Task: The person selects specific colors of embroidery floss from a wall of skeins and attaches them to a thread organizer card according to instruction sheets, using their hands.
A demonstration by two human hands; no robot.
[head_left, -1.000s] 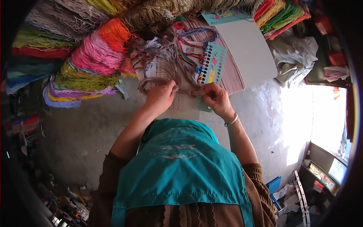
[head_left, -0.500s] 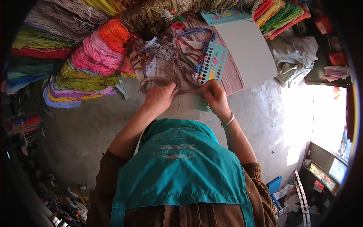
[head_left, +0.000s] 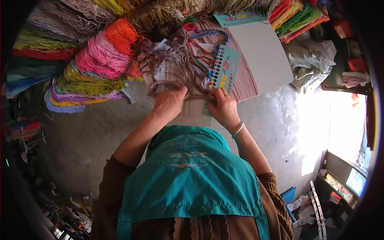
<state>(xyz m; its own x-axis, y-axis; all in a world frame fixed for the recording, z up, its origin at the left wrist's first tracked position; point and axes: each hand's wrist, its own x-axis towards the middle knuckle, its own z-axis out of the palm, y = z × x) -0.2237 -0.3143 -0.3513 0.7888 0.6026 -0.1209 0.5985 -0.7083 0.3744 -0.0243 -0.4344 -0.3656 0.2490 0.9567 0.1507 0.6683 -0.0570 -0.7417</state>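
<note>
Mauve-brown embroidery thread (head_left: 192, 76) lies in a loose, looping bundle over printed sheets on the work surface. My left hand (head_left: 170, 102) is closed on the near loop of this thread. To its right, my right hand (head_left: 223, 108) has its fingers pinched at the lower edge of a teal card (head_left: 230, 66) with punched holes. Mauve strands run across between the hands and reach the right fingertips, where the exact grip is partly hidden. Colored threads pass through the card's left row of holes. Below the hands shows part of a printed grid sheet (head_left: 187, 109).
Pink and orange skeins (head_left: 100, 54) hang at the left, with olive ones beneath. A pale board (head_left: 262, 52) and a flat mauve skein (head_left: 246, 86) lie right of the card. Beyond them are a white plastic bag (head_left: 312, 60) and red-to-green skeins (head_left: 298, 20).
My right hand has shifted slightly left, with its wrist turned and its fingertips nearer the card's lower left corner. My left hand stays nearly in place on the thread.
</note>
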